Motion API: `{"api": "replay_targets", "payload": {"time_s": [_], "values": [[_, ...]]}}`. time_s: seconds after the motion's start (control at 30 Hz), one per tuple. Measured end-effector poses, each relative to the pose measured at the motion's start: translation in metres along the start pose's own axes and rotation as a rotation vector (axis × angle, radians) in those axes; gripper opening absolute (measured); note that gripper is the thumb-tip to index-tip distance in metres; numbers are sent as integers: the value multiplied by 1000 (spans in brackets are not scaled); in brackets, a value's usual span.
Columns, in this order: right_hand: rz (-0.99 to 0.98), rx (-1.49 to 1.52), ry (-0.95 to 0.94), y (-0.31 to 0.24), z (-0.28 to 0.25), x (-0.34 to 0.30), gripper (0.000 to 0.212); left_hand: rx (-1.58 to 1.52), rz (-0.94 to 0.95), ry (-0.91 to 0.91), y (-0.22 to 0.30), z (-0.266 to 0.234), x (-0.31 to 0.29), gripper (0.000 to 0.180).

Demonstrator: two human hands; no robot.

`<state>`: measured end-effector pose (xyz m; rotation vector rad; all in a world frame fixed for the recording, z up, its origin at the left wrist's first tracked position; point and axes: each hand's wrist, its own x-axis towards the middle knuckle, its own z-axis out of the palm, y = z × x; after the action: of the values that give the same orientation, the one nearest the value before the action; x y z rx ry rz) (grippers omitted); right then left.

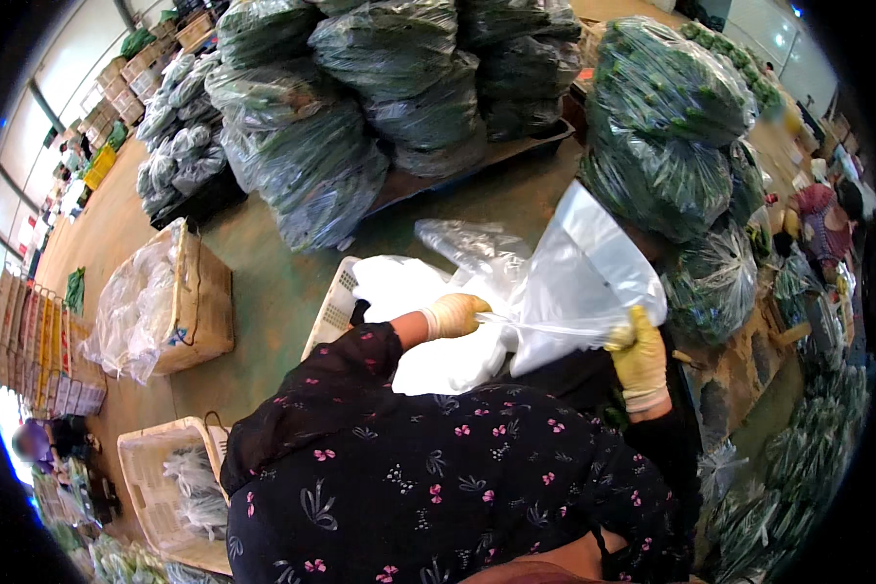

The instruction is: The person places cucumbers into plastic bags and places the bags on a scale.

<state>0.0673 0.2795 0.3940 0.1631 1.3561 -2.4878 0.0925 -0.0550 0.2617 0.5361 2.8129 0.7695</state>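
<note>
A large translucent plastic bag (586, 277) is stretched between my hands in front of my body. My left hand (455, 316), in a pale yellow glove, is closed on a gathered part at the bag's left side. My right hand (640, 358), gloved in yellow, pinches the bag's lower right edge between thumb and fingers. Beneath the left hand lies bulky white material (450, 365), perhaps bagged; its contents cannot be made out. A clear crumpled plastic bag (472, 243) lies just behind. Part of a white slatted crate (329, 313) shows at the left of this pile.
Large plastic sacks of green produce (384, 49) are stacked on a low platform (472, 167) ahead. More sacks (657, 127) stand at the right. A crate lined with plastic (200, 302) and another holding small bags (146, 477) stand left. Other people work at the far right (822, 219) and lower left.
</note>
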Motion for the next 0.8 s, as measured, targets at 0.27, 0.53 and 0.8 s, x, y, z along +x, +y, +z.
{"api": "replay_targets", "payload": {"time_s": [0.27,0.53,0.8], "values": [[-350,63,-107,-95,-87,-70,48,-794,317,-204,186,-68,50,31],[-465,-638,227,-114,-86,-145,83,-957,345,-697,344,14,150,45],[-601,-367,682,-98,-211,-183,67,-1318,88,-444,357,98,202,33]]}}
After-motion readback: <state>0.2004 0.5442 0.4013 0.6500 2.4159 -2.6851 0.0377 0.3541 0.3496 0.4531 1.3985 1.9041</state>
